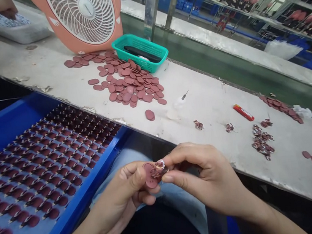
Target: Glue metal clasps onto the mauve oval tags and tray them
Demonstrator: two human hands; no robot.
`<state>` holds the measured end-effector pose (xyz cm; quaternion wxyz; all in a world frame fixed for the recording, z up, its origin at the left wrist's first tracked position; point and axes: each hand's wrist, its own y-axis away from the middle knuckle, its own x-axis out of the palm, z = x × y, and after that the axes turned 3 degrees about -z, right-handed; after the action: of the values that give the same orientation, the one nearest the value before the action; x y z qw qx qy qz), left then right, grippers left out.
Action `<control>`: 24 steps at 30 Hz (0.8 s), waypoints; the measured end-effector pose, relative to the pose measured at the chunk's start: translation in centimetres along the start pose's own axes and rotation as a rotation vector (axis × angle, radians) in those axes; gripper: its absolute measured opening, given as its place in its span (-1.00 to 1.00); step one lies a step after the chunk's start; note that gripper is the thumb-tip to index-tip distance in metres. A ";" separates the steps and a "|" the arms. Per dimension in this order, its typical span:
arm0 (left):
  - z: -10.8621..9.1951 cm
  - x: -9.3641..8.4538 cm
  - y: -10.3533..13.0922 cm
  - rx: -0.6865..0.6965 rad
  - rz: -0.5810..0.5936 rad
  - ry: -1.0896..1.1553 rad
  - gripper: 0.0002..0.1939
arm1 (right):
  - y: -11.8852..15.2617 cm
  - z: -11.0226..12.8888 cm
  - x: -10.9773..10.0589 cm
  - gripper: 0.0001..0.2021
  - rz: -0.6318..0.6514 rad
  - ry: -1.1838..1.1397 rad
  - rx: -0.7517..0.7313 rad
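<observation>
Above my lap, my left hand (126,194) pinches a dark red oval disc (150,175) between thumb and fingers. The thumb and forefinger of my right hand (204,176) grip a small brownish-red figure (159,168) with a white and yellowish part, which touches the face of the disc. Beyond the hands, a heap of similar red discs (131,82) lies on the white bench. Several small figures (262,141) are clustered on the bench at the right.
A blue tray (110,144) with rows of red pieces stands at left. On the bench are an orange fan (116,30), a green basket (156,65), a red tube (243,112) and a needle-tipped nozzle (184,96). Another person's hand reaches into a plastic container (30,32) at upper left.
</observation>
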<state>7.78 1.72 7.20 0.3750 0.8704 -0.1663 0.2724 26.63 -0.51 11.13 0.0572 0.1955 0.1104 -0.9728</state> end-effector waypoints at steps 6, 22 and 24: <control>0.4 -1.0 -0.5 -0.019 0.031 0.002 -0.62 | -0.3 0.4 -0.3 -0.91 0.051 0.112 -0.071; 0.0 -0.8 -0.7 -0.063 0.053 0.026 -0.63 | -0.8 1.1 -0.2 -0.94 0.098 0.154 -0.091; 0.1 -0.8 -0.7 -0.066 0.059 0.031 -0.63 | -0.8 1.2 -0.2 -0.94 0.104 0.149 -0.090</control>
<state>7.53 2.17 6.23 0.3981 0.8478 -0.1949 0.2913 26.26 0.02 12.40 0.1080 0.2701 0.1478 -0.9453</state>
